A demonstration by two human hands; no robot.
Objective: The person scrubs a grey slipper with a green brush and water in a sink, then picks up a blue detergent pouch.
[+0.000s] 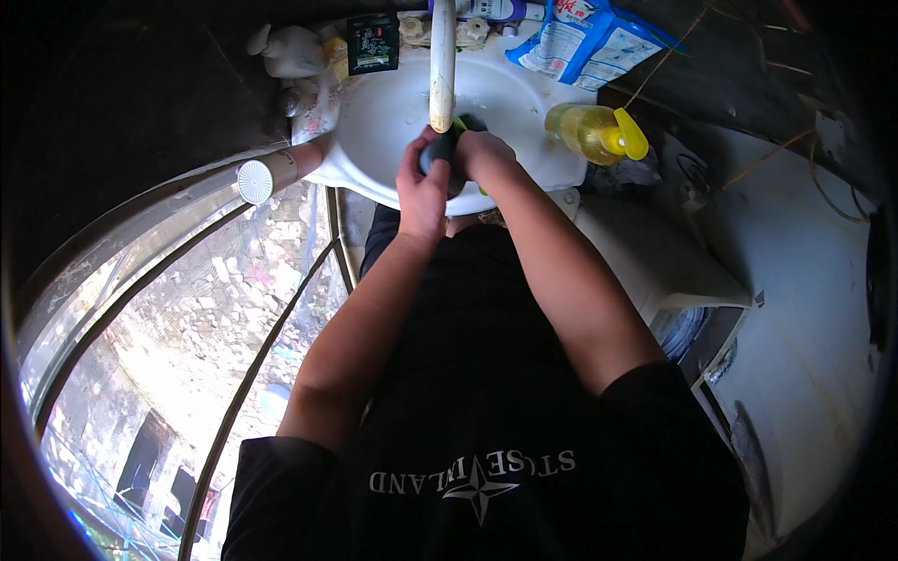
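Note:
Both of my hands are over the front part of a white washbasin (379,126), below the end of a white tap spout (442,77). My left hand (423,186) grips a dark grey rounded object (440,149), thumb on top. My right hand (485,156) is closed at the right side of the same object, its fingers mostly hidden. Bits of yellow-green show at the object's upper part and under my right hand. Whether these belong to a shoe, a brush or something else I cannot tell. Whether water runs from the spout is not clear.
Along the back rim are a white pump bottle (293,52), a dark green sachet (373,43) and a blue and white bag (593,42). A yellow pump bottle (586,133) lies at the right rim. A cylindrical container (270,175) stands left, by a screened window (210,315).

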